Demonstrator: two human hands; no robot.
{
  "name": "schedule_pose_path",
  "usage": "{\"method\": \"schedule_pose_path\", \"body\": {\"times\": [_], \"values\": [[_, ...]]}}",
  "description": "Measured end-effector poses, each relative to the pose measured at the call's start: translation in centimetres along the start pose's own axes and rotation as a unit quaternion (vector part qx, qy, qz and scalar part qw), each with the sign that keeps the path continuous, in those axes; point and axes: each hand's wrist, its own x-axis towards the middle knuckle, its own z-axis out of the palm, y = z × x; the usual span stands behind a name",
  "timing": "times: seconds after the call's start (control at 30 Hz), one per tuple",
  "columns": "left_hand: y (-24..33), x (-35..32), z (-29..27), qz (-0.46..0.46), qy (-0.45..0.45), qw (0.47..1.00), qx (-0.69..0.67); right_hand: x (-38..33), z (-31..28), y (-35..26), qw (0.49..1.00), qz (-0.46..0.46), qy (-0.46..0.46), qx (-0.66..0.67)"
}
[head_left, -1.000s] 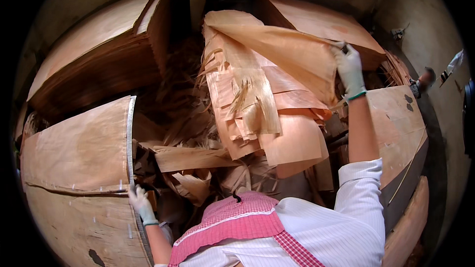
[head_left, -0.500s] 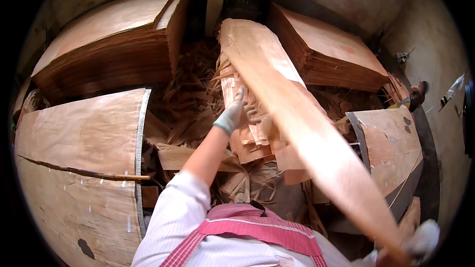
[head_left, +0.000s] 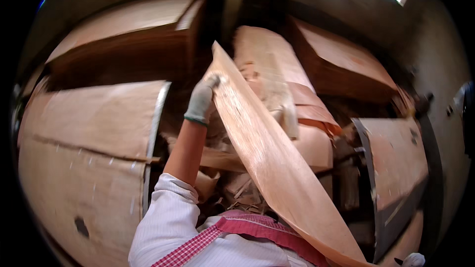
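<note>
A long, pale strip of wood veneer slants through the air in front of me, from upper left to lower right. My left hand, in a white glove with a green cuff, is closed on the left edge near its pointed far end. Only a small part of my right hand, also gloved, shows at the lower right rim, by the near end of the strip; that grip is mostly cut off. Behind the strip lies a pile of veneer sheets, with reddish pieces on its right side.
Tall veneer stacks stand at the back left and back right. A wide sheet-topped surface fills the left side, with a thin stick across it. A smaller sheet-topped stack is at right. Veneer scraps litter the middle.
My left hand, earlier open over the pile, has moved left and taken hold of the strip's far end. The strip has shifted left, off the pile's top. The view has swung slightly.
</note>
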Motion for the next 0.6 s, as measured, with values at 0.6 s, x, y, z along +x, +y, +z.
{"method": "schedule_pose_path", "body": {"times": [0.6], "values": [[8.5,-79.9,24.8,0.612,0.636,0.408,0.233,-10.1,5.0,-9.5,0.772,-0.156,-0.527,0.318]]}}
